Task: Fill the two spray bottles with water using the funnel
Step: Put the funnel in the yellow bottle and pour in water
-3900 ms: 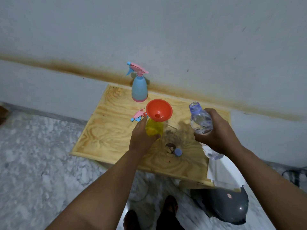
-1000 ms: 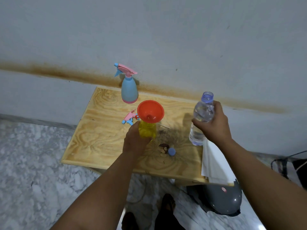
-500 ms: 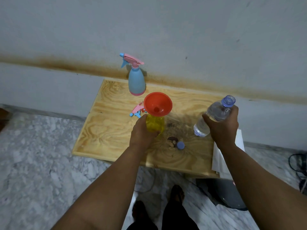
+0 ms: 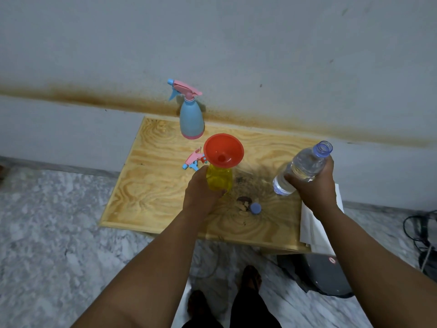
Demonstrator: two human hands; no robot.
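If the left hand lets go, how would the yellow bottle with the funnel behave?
Probably top-heavy: the wide orange funnel sits in the slim yellow bottle. It looks like thin, light plastic, so a nudge might tip it. The left hand gripping it helps.

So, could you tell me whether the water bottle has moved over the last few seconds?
Yes. The water bottle has swung away from the funnel toward the table's right edge, neck now tilted away.

A pale plywood surface (image 4: 151, 185) stood against the wall. On it, under the left hand (image 4: 201, 197), stood a yellow spray bottle (image 4: 218, 179). Beyond that hand, at the far edge, a blue spray bottle (image 4: 191, 119) stood upright, and a loose pink-and-blue sprayer head (image 4: 193, 159) lay just past the hand's fingers. Between the left hand and the right hand (image 4: 314, 185) lay a small blue cap (image 4: 255, 208). White paper (image 4: 312, 233) lay under the right wrist at the edge.
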